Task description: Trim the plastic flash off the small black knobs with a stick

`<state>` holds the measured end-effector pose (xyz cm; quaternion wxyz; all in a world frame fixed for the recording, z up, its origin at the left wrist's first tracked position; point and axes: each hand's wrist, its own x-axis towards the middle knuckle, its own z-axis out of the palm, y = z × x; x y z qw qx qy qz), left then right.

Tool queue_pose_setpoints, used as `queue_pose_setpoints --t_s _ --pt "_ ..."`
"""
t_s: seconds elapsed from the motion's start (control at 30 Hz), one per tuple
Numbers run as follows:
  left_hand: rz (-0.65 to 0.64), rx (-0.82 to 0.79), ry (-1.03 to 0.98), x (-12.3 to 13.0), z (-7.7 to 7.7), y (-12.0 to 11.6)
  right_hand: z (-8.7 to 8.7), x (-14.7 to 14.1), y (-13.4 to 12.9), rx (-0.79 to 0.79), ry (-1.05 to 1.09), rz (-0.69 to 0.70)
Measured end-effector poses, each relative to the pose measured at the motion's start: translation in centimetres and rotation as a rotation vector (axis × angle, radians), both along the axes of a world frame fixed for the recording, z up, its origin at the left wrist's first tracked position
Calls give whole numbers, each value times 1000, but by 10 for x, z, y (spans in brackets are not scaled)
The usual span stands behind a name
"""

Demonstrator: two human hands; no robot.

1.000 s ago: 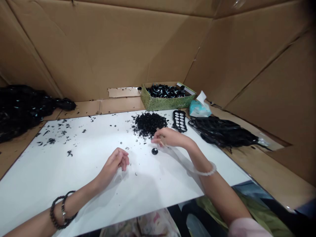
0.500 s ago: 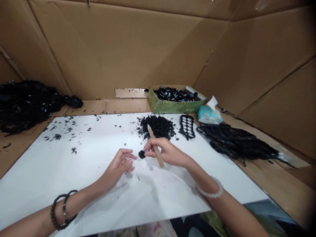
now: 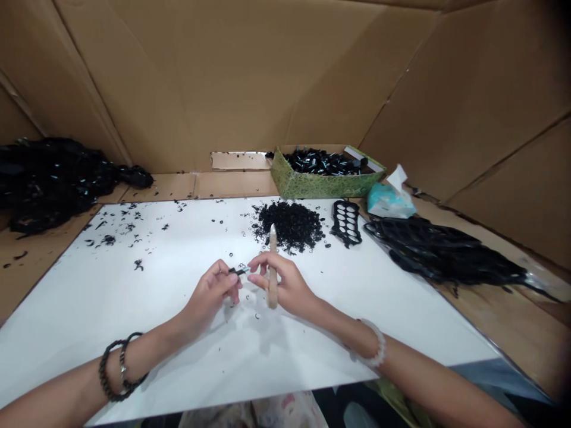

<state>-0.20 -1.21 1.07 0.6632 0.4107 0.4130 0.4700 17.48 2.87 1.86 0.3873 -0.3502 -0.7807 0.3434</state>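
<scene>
Between the thumb and fingers of my left hand (image 3: 212,291) is a small black knob with a metal stud (image 3: 238,271), its shiny end pointing right. My right hand (image 3: 288,285) grips a slim pointed tool with a tan, wrapped-looking handle (image 3: 272,267), tip aimed away from me. The thumb and forefinger of that hand are parted close to the stud; whether they touch it I cannot tell. Beyond the hands lies a heap of tiny black rings and scraps (image 3: 292,224) on the white board (image 3: 156,321).
Behind the heap stands a green box (image 3: 321,187) filled with black studded knobs. To its right are a tissue pack (image 3: 390,202), a black holed frame (image 3: 347,223) and a black bundle (image 3: 446,249). A black plastic bag (image 3: 57,184) lies far left. Cardboard walls (image 3: 223,77) enclose the back.
The black knob has passed from my right fingertips to my left hand, which has closed on it. The tool in my right hand now stands straighter. The view has shifted slightly.
</scene>
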Motion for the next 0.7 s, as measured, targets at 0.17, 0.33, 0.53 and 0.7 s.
queue_pose_setpoints --t_s 0.17,0.33,0.53,0.7 --pt "2 -18 -12 1 4 0 -3 -3 -2 457 -1 -52" --pt "13 -5 30 0 2 -1 -7 -10 -5 634 -33 -32" --pt "29 25 86 1 -5 -2 -10 -14 -6 665 -47 -65" --pt "72 45 145 7 -4 -5 -9 -15 -7 649 -104 -78"
